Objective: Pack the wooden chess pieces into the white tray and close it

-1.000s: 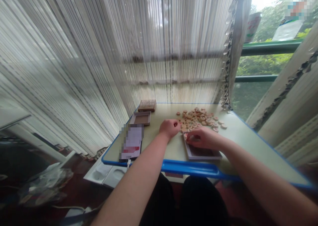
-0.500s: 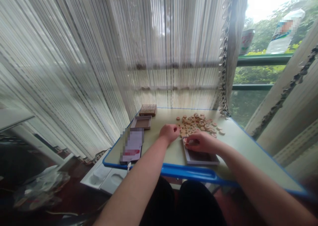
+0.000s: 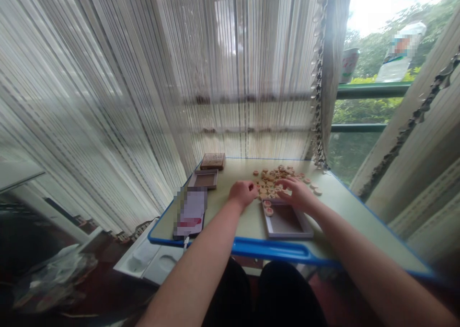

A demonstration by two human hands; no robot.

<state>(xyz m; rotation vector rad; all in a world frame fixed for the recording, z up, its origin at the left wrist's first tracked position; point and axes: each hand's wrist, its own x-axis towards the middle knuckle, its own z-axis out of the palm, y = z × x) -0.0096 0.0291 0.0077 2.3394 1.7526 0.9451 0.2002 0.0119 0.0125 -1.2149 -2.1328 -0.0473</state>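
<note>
Round wooden xiangqi pieces lie in a loose pile on the table. In front of them is a shallow open box. Two red-marked xiangqi pieces lie face up in its far left corner, one behind the other. My right hand reaches over the near edge of the pile, fingers spread and apart, just beyond the box's far rim. At the pile's left edge rests my left hand, its fingers curled closed; whether a piece is in them is hidden.
A phone with a cable plugged in lies at the table's left. Behind it sit another shallow tray and a wooden box. The table has a raised blue edge at the front. String curtains hang behind.
My right hand has left the box corner and moved up to the pile, its fingers opening. Two pieces now show in that corner. My left hand has stayed almost in place.
</note>
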